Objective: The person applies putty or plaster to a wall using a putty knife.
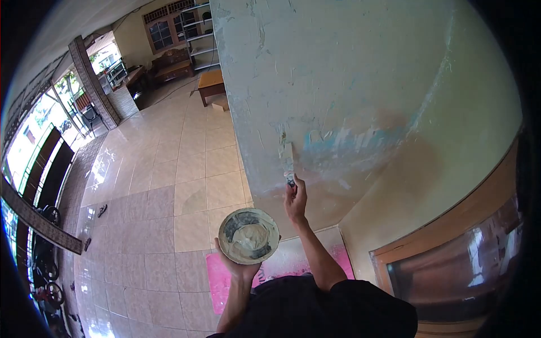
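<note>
My right hand [295, 198] is raised and grips a putty knife [288, 159], whose blade lies flat against the wall [360, 84] near its outer corner. The wall there is patched with pale filler and blue streaks. Lower down, my left hand [239, 267] holds a round shallow bowl [248, 235] from beneath. The bowl has grey-white filler smeared inside it.
A pink sheet [282, 262] lies on the tiled floor [169, 186] at the wall's foot. A wooden-framed window [451, 265] is at the right. Further off stand a low wooden table [211, 84], a bench [172, 66] and shelves [198, 31]. Bicycles [45, 270] are parked at the left.
</note>
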